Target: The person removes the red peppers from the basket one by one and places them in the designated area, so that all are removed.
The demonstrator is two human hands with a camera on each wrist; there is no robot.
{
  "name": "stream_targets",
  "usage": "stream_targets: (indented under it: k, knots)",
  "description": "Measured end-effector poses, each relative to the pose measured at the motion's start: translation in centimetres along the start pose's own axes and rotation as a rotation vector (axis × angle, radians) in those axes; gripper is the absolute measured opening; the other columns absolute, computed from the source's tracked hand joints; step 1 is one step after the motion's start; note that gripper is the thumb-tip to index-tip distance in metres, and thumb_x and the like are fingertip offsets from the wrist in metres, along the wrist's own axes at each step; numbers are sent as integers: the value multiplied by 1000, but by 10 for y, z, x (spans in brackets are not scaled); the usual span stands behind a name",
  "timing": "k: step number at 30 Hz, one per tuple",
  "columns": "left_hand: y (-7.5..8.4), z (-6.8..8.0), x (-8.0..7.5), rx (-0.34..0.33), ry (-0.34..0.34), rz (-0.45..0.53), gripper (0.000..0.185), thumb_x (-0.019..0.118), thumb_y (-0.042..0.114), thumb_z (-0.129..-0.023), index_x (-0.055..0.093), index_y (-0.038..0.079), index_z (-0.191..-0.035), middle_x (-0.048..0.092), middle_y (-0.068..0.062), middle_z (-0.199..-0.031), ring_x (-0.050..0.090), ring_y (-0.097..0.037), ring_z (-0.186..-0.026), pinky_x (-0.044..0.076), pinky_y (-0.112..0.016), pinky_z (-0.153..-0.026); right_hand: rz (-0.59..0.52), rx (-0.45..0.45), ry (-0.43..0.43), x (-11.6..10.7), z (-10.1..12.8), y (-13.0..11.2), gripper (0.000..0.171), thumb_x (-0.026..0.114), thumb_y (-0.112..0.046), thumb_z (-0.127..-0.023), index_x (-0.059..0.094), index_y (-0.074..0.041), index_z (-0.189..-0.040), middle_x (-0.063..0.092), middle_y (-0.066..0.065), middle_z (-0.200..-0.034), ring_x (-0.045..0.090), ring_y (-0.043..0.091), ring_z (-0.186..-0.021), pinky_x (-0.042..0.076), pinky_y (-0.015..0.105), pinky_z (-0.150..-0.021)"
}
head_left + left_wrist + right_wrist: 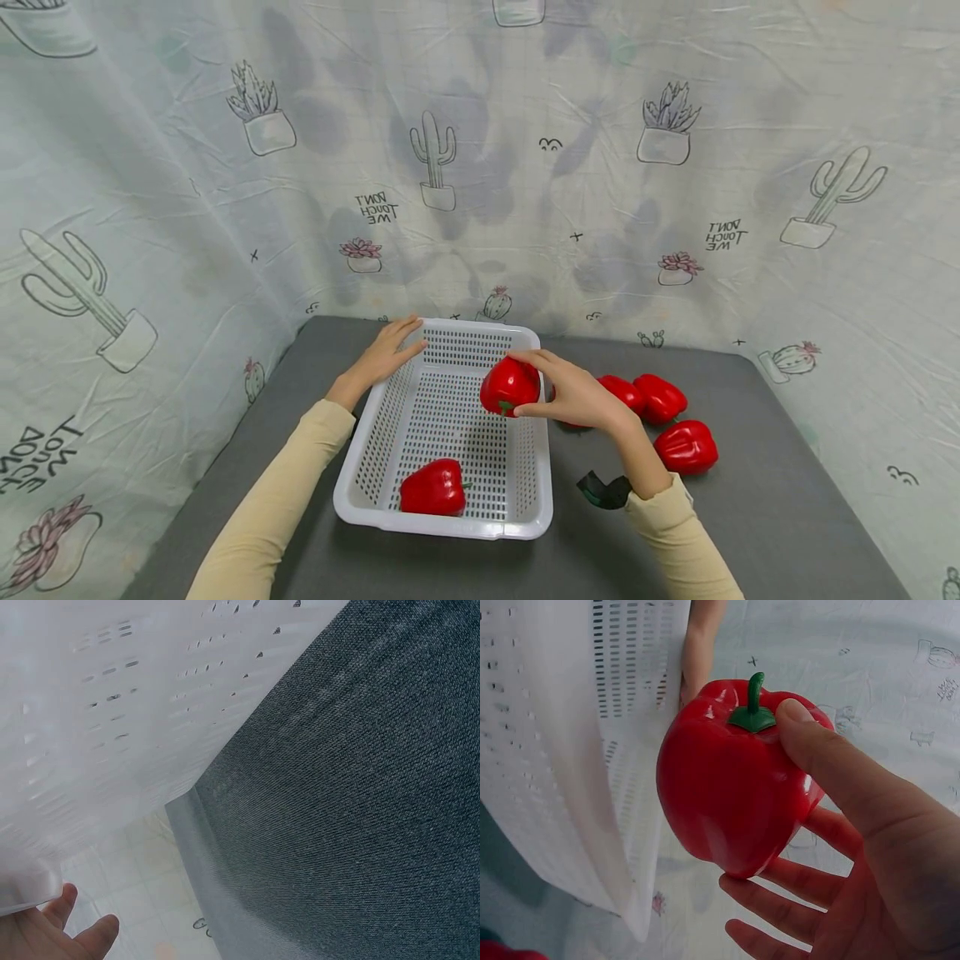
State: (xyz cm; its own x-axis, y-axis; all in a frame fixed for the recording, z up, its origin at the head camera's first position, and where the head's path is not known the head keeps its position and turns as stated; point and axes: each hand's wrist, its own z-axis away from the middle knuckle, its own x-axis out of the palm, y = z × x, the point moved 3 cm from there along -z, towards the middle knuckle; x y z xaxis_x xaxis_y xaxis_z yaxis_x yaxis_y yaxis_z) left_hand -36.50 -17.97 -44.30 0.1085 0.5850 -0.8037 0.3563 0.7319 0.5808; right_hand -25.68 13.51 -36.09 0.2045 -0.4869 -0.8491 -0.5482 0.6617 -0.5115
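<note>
Red pepper pinched in right-hand grip over basket right wall, left hand flat on far rim; mid-transfer, next likely lowering inside beside pepper already in basket, then releasing.

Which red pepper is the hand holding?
Find the white basket on the grey table. Above its right wall, the right hand grips one red bell pepper. It alone is lifted; the others lie in the basket or on the table.
</note>
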Motion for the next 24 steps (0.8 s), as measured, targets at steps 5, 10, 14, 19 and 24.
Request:
stream_targets:
  k: [5, 10, 14, 19, 24]
  knots:
    - [0, 0, 0, 1, 2, 6, 66, 41, 50, -95, 25, 14, -148, 15, -9, -155, 7, -35, -141, 12, -62, -108, 9, 15, 28, -2, 11, 7, 79, 74, -49, -72, 38, -31, -141, 46, 1, -136, 50, 21, -116, 51, 46, -86]
    - [-1, 1, 1, 8, 4, 11, 65, 41, 49, -96, 25, 13, -148, 15, -9, -155, 7, -34, -141, 12, -61, -108, 34, 29, 58, -2, 22, 16, 80, 73, -52, -72, 38, -33, -141, 47, -1, -135, 50, 20, -116, 52, 44, -84]
    - [-3, 0, 2, 17, 10, 16, 64, 42, 47, -96, 26, 12, -148, 16, -10, -155, 8, -35, -141, 13, -61, -108, 25, 47, 90, -4, 32, 21, 81, 74, -51, -71, 38, -32, -141, 47, -1, -135, 50, 21, -116, 52, 45, -84]
    - [-4, 0, 2, 16, 13, 21, 65, 42, 49, -95, 26, 13, -147, 16, -9, -155, 8, -35, -141, 13, -61, -108, 2, 70, 128, -8, 44, 27, 80, 75, -51, -71, 38, -34, -140, 45, -4, -137, 49, 20, -116, 52, 47, -83]
    - [-5, 0, 2, 22, 12, 20, 65, 42, 49, -95, 26, 13, -147, 16, -10, -155, 8, -35, -141, 13, -61, -108, 13, 73, 163, -13, 55, 35, 80, 74, -52, -72, 37, -33, -141, 44, -7, -137, 49, 18, -117, 51, 48, -84]
